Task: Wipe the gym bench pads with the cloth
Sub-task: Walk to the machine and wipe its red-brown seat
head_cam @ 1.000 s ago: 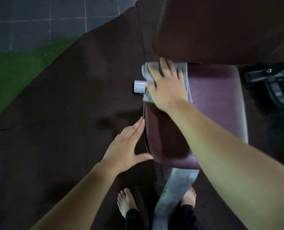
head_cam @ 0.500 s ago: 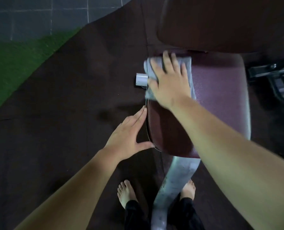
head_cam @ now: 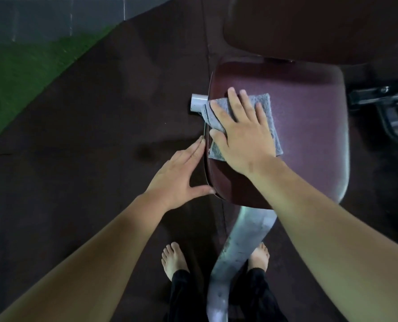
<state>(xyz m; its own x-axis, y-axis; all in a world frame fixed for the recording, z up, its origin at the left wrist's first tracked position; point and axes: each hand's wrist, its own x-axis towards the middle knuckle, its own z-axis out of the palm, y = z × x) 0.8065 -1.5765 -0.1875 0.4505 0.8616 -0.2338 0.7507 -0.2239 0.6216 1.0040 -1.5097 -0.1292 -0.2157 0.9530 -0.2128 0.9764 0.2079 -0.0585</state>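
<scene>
A maroon seat pad (head_cam: 309,126) fills the centre right of the head view, with the darker back pad (head_cam: 309,26) rising above it. A folded grey cloth (head_cam: 266,108) lies on the seat pad's left part. My right hand (head_cam: 244,133) presses flat on the cloth, fingers spread toward the back pad. My left hand (head_cam: 179,173) rests flat against the seat pad's left edge, fingers straight, thumb touching the front corner, holding nothing.
A short white tube end (head_cam: 198,103) sticks out left of the seat. The grey metal frame post (head_cam: 237,247) curves down between my bare feet (head_cam: 173,261). Black metal machine parts (head_cam: 383,101) stand at right. Dark rubber flooring (head_cam: 88,135) surrounds; green turf (head_cam: 19,73) lies far left.
My right hand has slid the cloth toward me along the seat pad's left side, away from the back pad. My left hand stays against the seat's left edge.
</scene>
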